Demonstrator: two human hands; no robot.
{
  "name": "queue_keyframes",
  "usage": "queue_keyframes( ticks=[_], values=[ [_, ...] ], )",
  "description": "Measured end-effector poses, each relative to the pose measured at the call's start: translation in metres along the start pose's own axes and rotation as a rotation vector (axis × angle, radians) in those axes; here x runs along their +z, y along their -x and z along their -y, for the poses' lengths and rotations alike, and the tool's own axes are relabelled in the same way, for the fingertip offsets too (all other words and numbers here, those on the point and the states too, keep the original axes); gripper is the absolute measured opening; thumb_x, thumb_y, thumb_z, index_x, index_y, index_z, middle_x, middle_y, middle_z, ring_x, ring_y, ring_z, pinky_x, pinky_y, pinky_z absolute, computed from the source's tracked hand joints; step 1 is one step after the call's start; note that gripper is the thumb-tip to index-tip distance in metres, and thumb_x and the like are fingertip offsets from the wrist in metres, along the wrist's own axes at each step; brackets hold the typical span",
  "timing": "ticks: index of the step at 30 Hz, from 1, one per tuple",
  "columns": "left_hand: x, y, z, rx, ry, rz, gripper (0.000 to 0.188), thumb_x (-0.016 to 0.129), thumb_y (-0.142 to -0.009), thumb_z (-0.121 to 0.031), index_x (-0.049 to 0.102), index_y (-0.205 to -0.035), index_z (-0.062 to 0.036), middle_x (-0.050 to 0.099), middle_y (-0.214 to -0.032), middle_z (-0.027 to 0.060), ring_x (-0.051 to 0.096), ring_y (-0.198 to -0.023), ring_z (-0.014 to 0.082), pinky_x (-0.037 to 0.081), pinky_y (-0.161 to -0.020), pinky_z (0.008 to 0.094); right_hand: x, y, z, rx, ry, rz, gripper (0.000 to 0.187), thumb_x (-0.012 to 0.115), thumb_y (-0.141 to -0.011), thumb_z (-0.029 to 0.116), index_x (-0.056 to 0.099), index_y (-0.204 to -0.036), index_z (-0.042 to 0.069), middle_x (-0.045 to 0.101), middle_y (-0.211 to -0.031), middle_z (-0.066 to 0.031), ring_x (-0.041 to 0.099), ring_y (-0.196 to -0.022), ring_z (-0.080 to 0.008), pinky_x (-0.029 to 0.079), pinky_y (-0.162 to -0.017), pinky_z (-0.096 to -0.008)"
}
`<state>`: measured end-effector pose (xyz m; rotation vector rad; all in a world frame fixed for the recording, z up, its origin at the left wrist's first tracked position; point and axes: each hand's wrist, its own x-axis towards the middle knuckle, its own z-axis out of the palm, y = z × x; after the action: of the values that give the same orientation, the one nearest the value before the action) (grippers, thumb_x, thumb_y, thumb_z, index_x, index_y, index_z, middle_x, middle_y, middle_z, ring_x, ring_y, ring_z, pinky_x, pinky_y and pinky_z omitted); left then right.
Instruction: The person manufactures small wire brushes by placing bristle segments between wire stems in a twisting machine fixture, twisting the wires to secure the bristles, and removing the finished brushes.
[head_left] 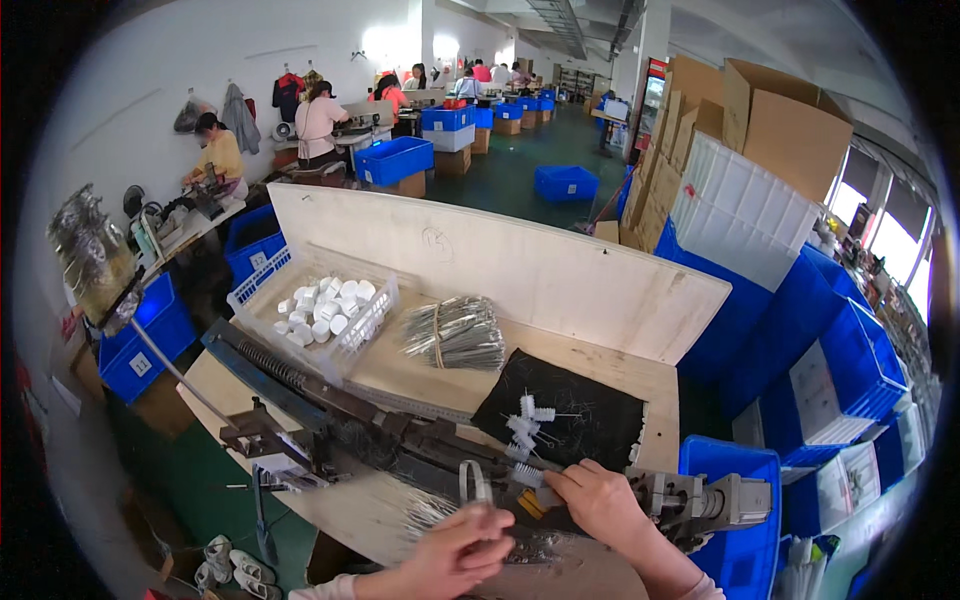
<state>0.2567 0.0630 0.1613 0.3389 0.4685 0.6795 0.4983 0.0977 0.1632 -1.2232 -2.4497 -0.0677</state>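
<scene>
My left hand (455,553) is closed at the lower middle, fingers curled around the lower end of a pale looped strip (475,483) that stands up from it, slightly blurred. My right hand (602,507) reaches over the dark metal machine (400,427), its fingertips pinched at the end of a small white bristle brush (527,475). A yellow piece (532,503) sits just below those fingertips. Several more white brushes (523,428) with wire stems lie on a black cloth (590,402) beyond. Loose thin wires (428,510) are spread on the bench beside my left hand.
A white basket (345,365) of white caps (325,308) and a banded wire bundle (455,332) stand behind the machine, before a wooden board (480,255). A blue bin (735,465) is at the right; stacked boxes (785,130) rise beyond. Other people work farther back.
</scene>
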Motion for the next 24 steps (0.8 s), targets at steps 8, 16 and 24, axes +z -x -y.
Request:
queue_keyframes(
  ticks=[8,16,24],
  values=[
    [-0.057,0.051,-0.028,0.539,0.068,0.182,0.020,0.052,-0.096,-0.020,0.065,-0.090,-0.0066,0.043,-0.053,0.0020,0.044,-0.046,0.0121,0.041,-0.048,0.0297,-0.011,-0.008,0.009,0.151,-0.109,0.009,0.020,0.062,-0.072,0.003,0.061,-0.091,0.005,0.054,-0.082,-0.0091,0.058,-0.080,-0.0271,0.050,-0.064,-0.0374],
    [-0.025,-0.104,0.015,0.408,-1.644,0.158,0.027,0.058,-0.090,-0.027,0.065,-0.083,-0.0026,0.062,-0.075,0.0190,0.061,-0.066,0.0369,0.047,-0.059,0.0418,-0.010,-0.034,-0.017,0.303,-0.128,0.012,0.015,0.066,-0.081,0.018,0.064,-0.088,0.004,0.056,-0.088,-0.0116,0.060,-0.082,-0.0326,0.050,-0.069,-0.0403],
    [0.005,-0.074,-0.021,0.777,-2.274,-0.140,0.010,0.059,-0.071,-0.012,0.061,-0.074,-0.0028,0.064,-0.076,0.0130,0.065,-0.069,0.0315,0.052,-0.060,0.0423,0.018,-0.009,-0.016,0.070,-0.329,-0.139,0.013,0.067,-0.068,0.002,0.061,-0.080,0.002,0.057,-0.074,-0.0116,0.059,-0.072,-0.0332,0.050,-0.067,-0.0385]
  ],
)
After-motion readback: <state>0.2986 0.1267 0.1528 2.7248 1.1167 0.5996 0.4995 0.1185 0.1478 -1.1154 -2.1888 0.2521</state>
